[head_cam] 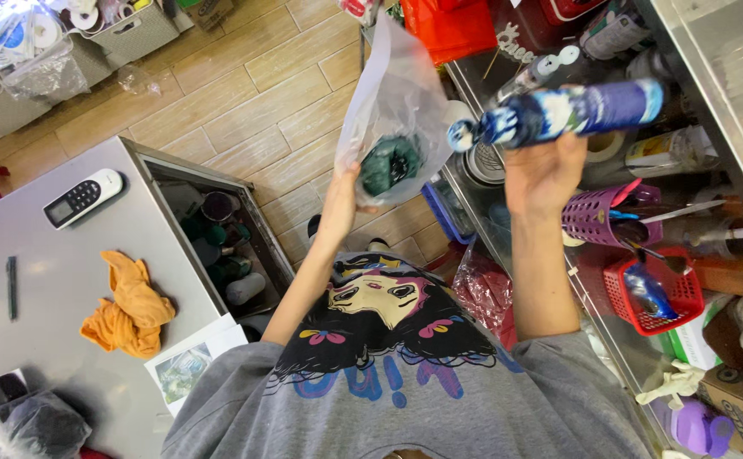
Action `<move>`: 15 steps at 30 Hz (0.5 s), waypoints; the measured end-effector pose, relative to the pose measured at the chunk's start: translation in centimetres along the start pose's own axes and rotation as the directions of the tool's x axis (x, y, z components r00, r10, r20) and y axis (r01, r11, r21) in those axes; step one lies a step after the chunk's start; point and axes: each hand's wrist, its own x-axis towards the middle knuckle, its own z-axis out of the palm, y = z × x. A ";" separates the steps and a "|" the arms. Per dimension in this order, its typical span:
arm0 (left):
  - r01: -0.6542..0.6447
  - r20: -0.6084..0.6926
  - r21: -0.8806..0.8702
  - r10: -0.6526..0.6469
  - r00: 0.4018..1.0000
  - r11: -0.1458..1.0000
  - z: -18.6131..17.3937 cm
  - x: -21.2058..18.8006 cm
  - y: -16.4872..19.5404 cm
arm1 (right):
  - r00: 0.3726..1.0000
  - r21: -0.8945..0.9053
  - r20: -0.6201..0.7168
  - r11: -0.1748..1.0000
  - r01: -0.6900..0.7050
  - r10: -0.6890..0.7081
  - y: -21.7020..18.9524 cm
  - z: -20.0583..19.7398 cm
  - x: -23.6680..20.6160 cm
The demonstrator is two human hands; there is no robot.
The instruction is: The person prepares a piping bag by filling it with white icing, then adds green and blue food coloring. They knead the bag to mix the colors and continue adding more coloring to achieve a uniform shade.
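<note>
left hand [343,194]: clear plastic bag [392,110] gripped by fingers (dark green item inside)
right hand [544,174]: blue-white tube [558,112] clasped

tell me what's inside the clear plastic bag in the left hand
Inside the clear plastic bag, held by the left hand, sits a dark green lump. Its underside is hidden by the hand and creased plastic.

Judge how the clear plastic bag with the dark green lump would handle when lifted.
The clear plastic bag probably flops: its film creases above the left hand. The dark green lump sags low, so it likely swings. Thin film may be slippery.
</note>
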 end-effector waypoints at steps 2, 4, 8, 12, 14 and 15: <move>0.002 -0.051 -0.060 -0.005 0.999 0.998 0.7 0.9 0.1 | 0.999 0.072 -0.036 0.997 -0.022 0.024 2.5 -0.5 -2.0; -0.122 -0.123 -0.167 0.102 0.987 0.978 1.7 2.6 0.3 | 0.996 0.139 0.015 0.986 -0.091 0.090 6.6 -0.4 -5.3; -0.074 -0.190 -0.337 0.009 0.982 0.939 2.9 5.2 0.4 | 0.980 0.177 -0.105 0.972 -0.152 0.172 12.7 -0.5 -10.4; -0.061 -0.221 -0.345 -0.018 0.975 0.937 3.0 6.0 0.3 | 0.974 0.168 -0.155 0.976 -0.137 0.163 14.7 -0.8 -11.4; -0.178 -0.272 -0.223 0.114 0.956 0.959 2.6 5.8 0.3 | 0.985 0.096 -0.119 0.988 -0.118 0.129 14.6 -0.8 -11.0; -0.313 -0.295 -0.086 0.276 0.915 0.946 2.4 5.5 0.2 | 0.989 0.050 -0.103 0.993 -0.104 0.108 14.4 -0.9 -10.8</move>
